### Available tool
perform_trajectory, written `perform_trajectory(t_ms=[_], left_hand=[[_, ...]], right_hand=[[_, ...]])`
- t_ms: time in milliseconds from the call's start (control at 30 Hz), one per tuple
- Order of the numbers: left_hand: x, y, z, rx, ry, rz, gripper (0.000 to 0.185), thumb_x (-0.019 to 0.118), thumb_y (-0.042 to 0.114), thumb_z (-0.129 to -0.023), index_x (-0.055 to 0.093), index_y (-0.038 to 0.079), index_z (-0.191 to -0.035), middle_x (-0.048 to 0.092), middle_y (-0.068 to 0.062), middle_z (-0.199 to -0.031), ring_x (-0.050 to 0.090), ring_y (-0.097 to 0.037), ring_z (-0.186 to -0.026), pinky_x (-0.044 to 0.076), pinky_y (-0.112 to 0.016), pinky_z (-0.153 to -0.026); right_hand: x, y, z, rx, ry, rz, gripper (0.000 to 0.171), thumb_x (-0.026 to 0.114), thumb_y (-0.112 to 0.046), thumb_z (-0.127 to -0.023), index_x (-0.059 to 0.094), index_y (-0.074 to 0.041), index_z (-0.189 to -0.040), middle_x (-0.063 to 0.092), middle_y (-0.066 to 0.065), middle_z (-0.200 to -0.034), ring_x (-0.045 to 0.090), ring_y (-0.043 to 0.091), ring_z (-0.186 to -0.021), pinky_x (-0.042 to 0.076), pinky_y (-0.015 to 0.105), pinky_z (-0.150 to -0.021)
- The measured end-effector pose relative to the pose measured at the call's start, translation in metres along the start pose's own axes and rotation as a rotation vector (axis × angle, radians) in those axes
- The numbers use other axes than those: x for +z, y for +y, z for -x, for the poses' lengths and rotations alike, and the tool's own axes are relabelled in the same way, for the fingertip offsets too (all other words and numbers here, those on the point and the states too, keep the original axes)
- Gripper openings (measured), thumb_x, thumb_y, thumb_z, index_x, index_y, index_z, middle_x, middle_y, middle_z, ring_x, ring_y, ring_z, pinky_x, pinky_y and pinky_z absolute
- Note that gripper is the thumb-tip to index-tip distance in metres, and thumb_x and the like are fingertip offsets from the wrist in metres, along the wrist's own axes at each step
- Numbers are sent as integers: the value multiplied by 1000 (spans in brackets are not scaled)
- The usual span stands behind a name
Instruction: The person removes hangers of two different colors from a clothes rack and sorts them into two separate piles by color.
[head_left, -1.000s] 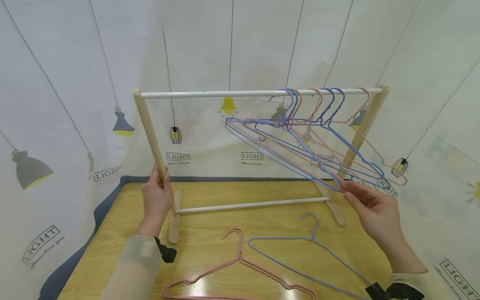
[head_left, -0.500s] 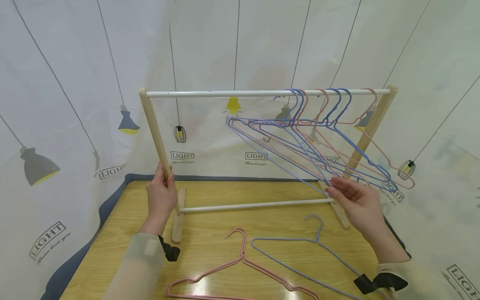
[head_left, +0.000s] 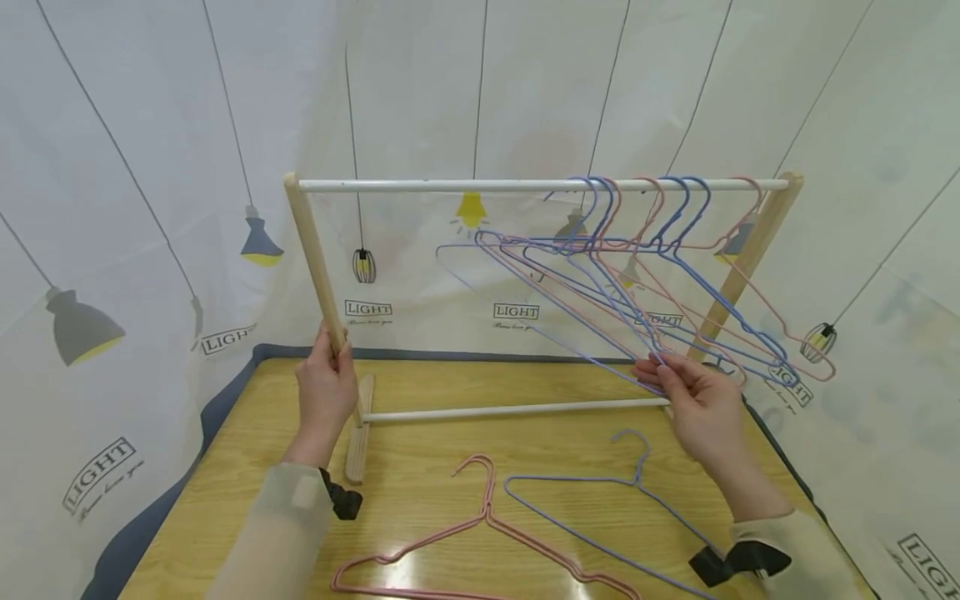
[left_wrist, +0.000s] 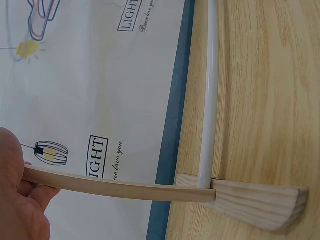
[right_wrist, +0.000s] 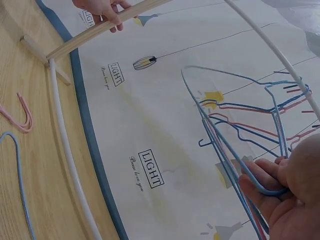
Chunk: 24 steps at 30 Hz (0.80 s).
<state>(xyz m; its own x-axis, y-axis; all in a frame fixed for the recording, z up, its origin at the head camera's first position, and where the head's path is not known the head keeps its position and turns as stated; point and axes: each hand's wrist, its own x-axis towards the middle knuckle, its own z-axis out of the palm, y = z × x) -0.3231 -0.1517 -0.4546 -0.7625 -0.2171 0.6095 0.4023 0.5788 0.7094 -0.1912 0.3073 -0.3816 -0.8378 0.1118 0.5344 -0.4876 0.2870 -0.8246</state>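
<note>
Left hand [head_left: 326, 396] grips the left wooden upright [head_left: 317, 258] of the small clothes rack, fingers [left_wrist: 40, 192] curled round the post just above its wooden foot [left_wrist: 260, 197]; hand sits at about 9 o'clock of the rack. The left wrist view confirms the wrap, with the thumb side on the near face of the post.

Right hand [head_left: 693, 404] is at about 4 o'clock of the rack, fingers [right_wrist: 260, 185] pinching the lower corner of a blue wire hanger [head_left: 525, 300], which hangs on the white top rail [head_left: 450, 186] by its hook. The hanger is swung out to the left of the bunch, its far shoulder reaching toward the middle of the rail.

The rest of the bunch, blue and pink wire hangers [head_left: 675, 275], hangs on the right part of the same rail, crowded together and tilted, next to the right wooden upright [head_left: 750, 250].

White lower crossbar [head_left: 510, 410] runs between the two feet, just under the right hand.

On the yellow wood-grain tabletop [head_left: 420, 467] at 6 o'clock: one pink wire hanger [head_left: 480, 533] and one blue wire hanger lying flat [head_left: 600, 500], side by side, hooks pointing toward the rack. I cannot tell whether they touch.

A white curtain printed with lamps and "LIGHT" [head_left: 150, 208] surrounds the tabletop.
</note>
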Motion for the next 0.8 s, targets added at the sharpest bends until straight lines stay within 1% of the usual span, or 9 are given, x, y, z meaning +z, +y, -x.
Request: perform_trajectory(t_ms=[133, 267, 367, 433, 500, 533, 600, 667, 800], left_hand=[[0, 0, 0, 10, -2, -1, 26, 60, 8, -108, 63, 4, -134, 75, -24, -112, 68, -31, -68, 53, -47, -58], [0, -1, 0, 14, -2, -2, 28, 60, 7, -108, 62, 4, -136, 76, -23, -113, 67, -30, -68, 52, -46, -58], [-1, 0, 0, 13, -4, 1, 31, 59, 7, -108, 62, 5, -139, 75, -22, -117, 68, -30, -69, 53, -47, -59], [-1, 1, 1, 6, -7, 5, 32, 59, 8, -109, 61, 6, -140, 75, -22, -119, 69, -31, -71, 54, -47, -60], [-2, 1, 1, -1, -8, 7, 34, 59, 9, -109, 60, 7, -143, 74, -22, -120, 69, -31, -73, 54, -48, -60], [-2, 2, 1, -4, -8, 7, 35, 59, 9, -109, 60, 7, -144, 75, -22, -119, 69, -32, -73, 54, -48, -60], [-2, 2, 1, -9, -9, 6, 35, 60, 9, -109, 60, 7, -144, 75, -22, -118, 70, -32, -73, 54, -48, -60], [-2, 2, 0, -11, -9, 4, 34, 60, 8, -108, 61, 7, -142, 75, -22, -117, 69, -31, -72, 54, -48, -60], [-1, 2, 0, -12, -10, 9, 31, 60, 6, -108, 62, 6, -138, 75, -22, -117, 70, -32, -72, 54, -48, -60]], right_hand=[[0, -5, -2, -19, 90, -7, 27, 53, 8, -107, 64, 18, -129, 79, 10, -105, 78, 12, -91, 58, 28, -80], [-3, -14, -3, -26, 134, -23, 25, 54, 6, -107, 66, 19, -125, 80, 7, -103, 78, 13, -91, 58, 28, -81], [-7, -19, -3, -18, 167, -25, 25, 55, 4, -107, 67, 17, -125, 80, 6, -101, 78, 13, -89, 58, 25, -79], [-10, -22, -3, -13, 185, -19, 25, 55, 3, -107, 68, 15, -125, 80, 6, -100, 78, 13, -88, 56, 17, -69], [-13, -23, -4, -21, 198, -23, 25, 56, 3, -107, 69, 14, -124, 80, 6, -100, 78, 13, -88, 56, 16, -68], [-14, -24, -5, -29, 202, -40, 24, 56, 3, -107, 69, 15, -123, 80, 7, -99, 78, 14, -87, 56, 17, -71], [-16, -25, -7, -49, 210, -76, 23, 56, 3, -106, 69, 16, -121, 80, 8, -98, 78, 15, -87, 57, 19, -71], [-18, -26, -10, -69, 219, -138, 22, 56, 4, -106, 69, 18, -119, 80, 11, -97, 79, 17, -85, 58, 29, -79], [-22, -35, -15, -80, 242, -213, 23, 57, 5, -105, 68, 19, -118, 79, 15, -96, 79, 20, -84, 58, 31, -80]])
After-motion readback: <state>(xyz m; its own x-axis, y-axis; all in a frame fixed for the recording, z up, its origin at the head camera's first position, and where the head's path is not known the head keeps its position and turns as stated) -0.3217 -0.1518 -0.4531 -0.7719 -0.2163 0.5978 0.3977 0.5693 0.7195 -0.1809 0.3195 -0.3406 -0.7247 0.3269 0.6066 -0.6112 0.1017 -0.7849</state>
